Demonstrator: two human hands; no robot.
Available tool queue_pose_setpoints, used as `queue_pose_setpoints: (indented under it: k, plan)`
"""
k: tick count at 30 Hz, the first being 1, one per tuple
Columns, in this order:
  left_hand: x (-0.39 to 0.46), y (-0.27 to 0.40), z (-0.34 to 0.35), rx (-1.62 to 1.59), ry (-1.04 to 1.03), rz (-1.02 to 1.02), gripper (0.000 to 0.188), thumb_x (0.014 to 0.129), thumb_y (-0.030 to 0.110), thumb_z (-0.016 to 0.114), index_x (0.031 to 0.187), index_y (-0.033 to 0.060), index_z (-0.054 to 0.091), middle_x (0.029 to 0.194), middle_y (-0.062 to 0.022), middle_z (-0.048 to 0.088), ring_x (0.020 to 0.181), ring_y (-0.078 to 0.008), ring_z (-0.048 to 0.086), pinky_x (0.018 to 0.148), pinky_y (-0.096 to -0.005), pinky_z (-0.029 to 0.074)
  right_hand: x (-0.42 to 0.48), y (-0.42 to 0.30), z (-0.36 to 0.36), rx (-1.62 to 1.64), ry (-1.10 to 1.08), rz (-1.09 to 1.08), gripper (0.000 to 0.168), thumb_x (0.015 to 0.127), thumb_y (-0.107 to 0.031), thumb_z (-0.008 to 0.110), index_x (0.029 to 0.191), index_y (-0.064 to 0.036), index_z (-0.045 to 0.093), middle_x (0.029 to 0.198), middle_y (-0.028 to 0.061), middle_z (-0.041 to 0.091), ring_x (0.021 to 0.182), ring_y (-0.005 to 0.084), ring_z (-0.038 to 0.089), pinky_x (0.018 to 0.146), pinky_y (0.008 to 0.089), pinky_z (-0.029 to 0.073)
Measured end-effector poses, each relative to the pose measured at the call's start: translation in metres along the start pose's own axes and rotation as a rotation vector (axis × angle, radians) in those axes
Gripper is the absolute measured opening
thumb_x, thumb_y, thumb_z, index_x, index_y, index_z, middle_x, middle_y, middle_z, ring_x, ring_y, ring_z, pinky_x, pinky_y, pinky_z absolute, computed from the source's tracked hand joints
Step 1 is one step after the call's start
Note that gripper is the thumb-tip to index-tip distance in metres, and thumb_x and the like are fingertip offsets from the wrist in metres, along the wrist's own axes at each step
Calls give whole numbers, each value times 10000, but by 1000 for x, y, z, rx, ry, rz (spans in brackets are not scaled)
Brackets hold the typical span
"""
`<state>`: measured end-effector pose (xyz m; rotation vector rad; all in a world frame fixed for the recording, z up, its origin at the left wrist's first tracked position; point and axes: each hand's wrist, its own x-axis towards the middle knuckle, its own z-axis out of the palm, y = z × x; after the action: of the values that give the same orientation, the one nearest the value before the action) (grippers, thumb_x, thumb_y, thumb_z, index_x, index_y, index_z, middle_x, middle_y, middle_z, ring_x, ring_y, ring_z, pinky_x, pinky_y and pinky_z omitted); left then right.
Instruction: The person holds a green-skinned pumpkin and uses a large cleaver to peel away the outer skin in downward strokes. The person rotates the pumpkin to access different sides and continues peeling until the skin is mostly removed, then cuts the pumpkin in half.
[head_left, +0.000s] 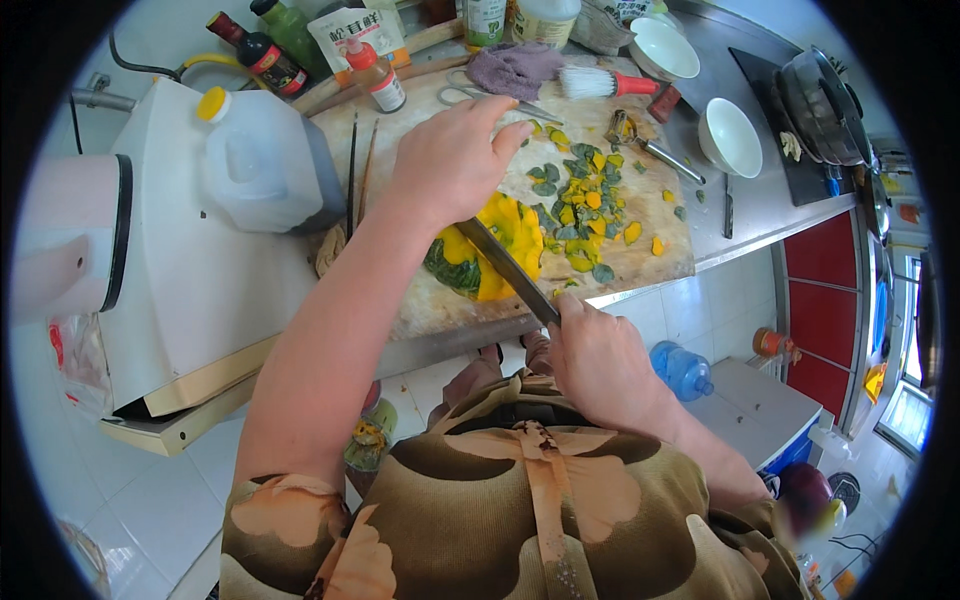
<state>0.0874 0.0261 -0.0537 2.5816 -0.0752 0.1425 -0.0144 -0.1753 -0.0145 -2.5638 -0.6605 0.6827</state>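
My right hand (604, 360) grips the handle of a large kitchen knife (506, 266), seen along its spine. The blade lies across a partly peeled pumpkin (517, 229), its flesh yellow with a patch of dark green rind at the left. Over the blade's far end is my left hand (454, 161), palm down, thumb apart from the fingers; it hides that end, and I cannot tell how hard it presses. Green and yellow peel scraps (585, 199) are strewn right of the pumpkin on a wooden cutting board (660, 247). Beyond them lies a metal peeler (660, 154).
Behind my left hand are scissors (465, 90), a purple cloth (517, 67), a red-handled brush (607, 81) and a red-capped bottle (379, 79). A plastic jug (259, 161) stands left. Right are two white bowls (731, 139) (664, 49), a small knife (728, 210) and a pot (817, 109).
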Motion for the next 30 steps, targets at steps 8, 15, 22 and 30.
queue_pose_setpoints:
  k: [8, 15, 22, 30]
  plan:
    - [7, -10, 2, -108, -29, -67, 370, 927, 368, 529, 1185, 108, 584, 891, -109, 674, 800, -294, 630, 718, -389, 481, 8, -7, -11, -9, -70, 31, 169, 854, -112, 545, 915, 35, 487, 742, 236, 618, 667, 421, 615, 622, 484, 501]
    - [-1, -4, 1, -207, 17, -90, 331, 927, 312, 553, 1176, 98, 592, 785, -116, 653, 687, -248, 621, 636, -331, 460, 4, -5, 0, -39, -44, 41, 133, 835, -87, 529, 890, 28, 488, 746, 220, 616, 630, 386, 632, 570, 452, 516]
    - [-8, 3, -4, -238, 59, -108, 273, 904, 277, 580, 1106, 99, 628, 814, -120, 679, 752, -277, 648, 660, -372, 485, 2, 2, 14, -42, 8, 38, 132, 813, -76, 535, 892, 21, 490, 779, 210, 620, 617, 357, 648, 544, 428, 528]
    - [-5, -20, 13, -357, 126, -125, 280, 889, 304, 585, 1080, 105, 635, 811, -151, 661, 782, -342, 635, 667, -423, 482, 7, 2, 16, -113, 1, 19, 136, 839, -89, 508, 916, 21, 485, 759, 208, 622, 626, 368, 644, 558, 430, 527]
